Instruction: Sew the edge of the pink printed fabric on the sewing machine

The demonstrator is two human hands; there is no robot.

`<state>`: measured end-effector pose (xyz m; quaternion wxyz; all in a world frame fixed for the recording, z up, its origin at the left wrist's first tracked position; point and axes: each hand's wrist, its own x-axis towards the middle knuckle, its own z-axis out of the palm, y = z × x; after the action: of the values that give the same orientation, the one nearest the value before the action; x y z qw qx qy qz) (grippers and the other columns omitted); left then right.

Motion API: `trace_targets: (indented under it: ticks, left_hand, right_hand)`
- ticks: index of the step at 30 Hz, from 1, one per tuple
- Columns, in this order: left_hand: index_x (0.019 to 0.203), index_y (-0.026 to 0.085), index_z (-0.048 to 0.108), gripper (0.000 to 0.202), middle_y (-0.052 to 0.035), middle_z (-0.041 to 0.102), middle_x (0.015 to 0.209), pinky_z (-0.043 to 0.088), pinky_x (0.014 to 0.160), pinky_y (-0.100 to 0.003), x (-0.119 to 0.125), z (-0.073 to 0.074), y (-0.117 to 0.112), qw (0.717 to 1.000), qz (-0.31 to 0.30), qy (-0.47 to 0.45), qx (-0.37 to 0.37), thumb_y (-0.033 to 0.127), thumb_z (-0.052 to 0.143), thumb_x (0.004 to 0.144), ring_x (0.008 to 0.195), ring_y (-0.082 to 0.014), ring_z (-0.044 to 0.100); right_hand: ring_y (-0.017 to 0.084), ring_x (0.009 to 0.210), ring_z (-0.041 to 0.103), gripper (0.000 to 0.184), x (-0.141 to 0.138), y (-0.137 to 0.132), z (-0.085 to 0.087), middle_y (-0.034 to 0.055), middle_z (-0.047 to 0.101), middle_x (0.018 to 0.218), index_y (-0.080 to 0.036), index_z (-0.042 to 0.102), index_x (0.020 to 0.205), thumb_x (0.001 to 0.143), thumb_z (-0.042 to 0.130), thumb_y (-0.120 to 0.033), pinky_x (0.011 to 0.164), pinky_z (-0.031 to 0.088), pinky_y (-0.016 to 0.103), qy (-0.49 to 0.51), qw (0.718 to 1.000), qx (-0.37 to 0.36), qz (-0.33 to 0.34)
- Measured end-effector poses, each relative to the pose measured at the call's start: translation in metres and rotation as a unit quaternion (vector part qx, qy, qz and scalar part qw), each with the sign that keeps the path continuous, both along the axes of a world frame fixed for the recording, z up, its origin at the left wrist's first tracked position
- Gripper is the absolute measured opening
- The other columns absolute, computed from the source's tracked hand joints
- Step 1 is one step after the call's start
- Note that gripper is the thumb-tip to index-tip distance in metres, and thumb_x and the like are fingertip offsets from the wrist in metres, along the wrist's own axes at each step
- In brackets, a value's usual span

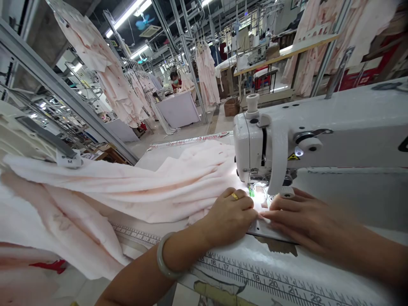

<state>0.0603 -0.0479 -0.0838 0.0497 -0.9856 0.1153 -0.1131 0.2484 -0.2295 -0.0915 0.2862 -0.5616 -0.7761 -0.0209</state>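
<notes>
Pink fabric [178,182] under the sewing machine [255,144] head, held flat by both hands.
Left hand [231,219] and right hand [299,219] press spread fingers beside the needle; most cloth lies bunched to the left, judged unsewn, seam seemingly barely begun.

Garment factory floor: industrial sewing machine [274,144], hanging pink garments [207,72] on racks, more sewing stations [255,55] behind.
</notes>
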Motion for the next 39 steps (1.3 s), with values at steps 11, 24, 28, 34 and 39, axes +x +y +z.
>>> trace_targets:
  ticks: [11, 24, 28, 34, 39]
  left_hand:
    - [0.12, 0.013, 0.075, 0.023, -0.0093, 0.081, 0.114, 0.053, 0.106, -0.041, -0.004, 0.004, 0.002, 0.997, 0.038, 0.059, -0.035, 0.009, 0.056, 0.107, 0.108, -0.0244, 0.074]
    - [0.128, 0.01, 0.07, 0.039, -0.0224, 0.073, 0.147, 0.053, 0.123, -0.049, 0.005, 0.006, 0.012, 0.994, 0.059, 0.076, -0.06, 0.001, 0.06, 0.091, 0.147, -0.0318, 0.064]
    - [0.13, 0.011, 0.07, 0.041, -0.0209, 0.073, 0.148, 0.051, 0.124, -0.049, 0.007, 0.004, 0.013, 0.993, 0.061, 0.076, -0.066, 0.001, 0.059, 0.092, 0.148, -0.0312, 0.064]
    - [0.136, 0.007, 0.068, 0.041, -0.0214, 0.074, 0.145, 0.051, 0.126, -0.045, 0.009, 0.002, 0.016, 0.991, 0.056, 0.074, -0.093, 0.002, 0.058, 0.096, 0.143, -0.0296, 0.068]
    - [0.135, 0.011, 0.069, 0.039, -0.0186, 0.075, 0.144, 0.052, 0.125, -0.043, 0.012, -0.004, 0.024, 0.987, 0.061, 0.064, -0.132, 0.003, 0.057, 0.098, 0.141, -0.0265, 0.069]
  right_hand:
    - [0.025, 0.098, 0.08, 0.034, 0.0, -0.001, -0.017, 0.0039, 0.084, 0.114, -0.03, 0.071, 0.14, 0.12, 0.045, -0.039, 0.106, 0.052, 0.051, -0.083, 0.992, 0.07, -0.057]
    - [0.032, 0.113, 0.079, 0.043, 0.016, -0.003, -0.046, 0.0087, 0.082, 0.127, -0.032, 0.072, 0.146, 0.115, 0.056, -0.055, 0.121, 0.051, 0.067, -0.052, 0.992, -0.006, -0.116]
    - [0.034, 0.111, 0.08, 0.043, 0.017, -0.002, -0.044, 0.0079, 0.083, 0.125, -0.032, 0.074, 0.146, 0.113, 0.056, -0.055, 0.122, 0.05, 0.069, -0.049, 0.992, 0.004, -0.115]
    - [0.032, 0.097, 0.081, 0.04, 0.018, 0.001, -0.035, 0.0083, 0.085, 0.111, -0.032, 0.074, 0.146, 0.116, 0.053, -0.048, 0.11, 0.058, 0.062, -0.075, 0.99, 0.007, -0.117]
    - [0.036, 0.1, 0.078, 0.038, 0.043, -0.005, -0.021, 0.0137, 0.082, 0.101, -0.03, 0.083, 0.111, 0.117, 0.049, -0.047, 0.111, 0.053, 0.065, -0.086, 0.986, 0.044, -0.136]
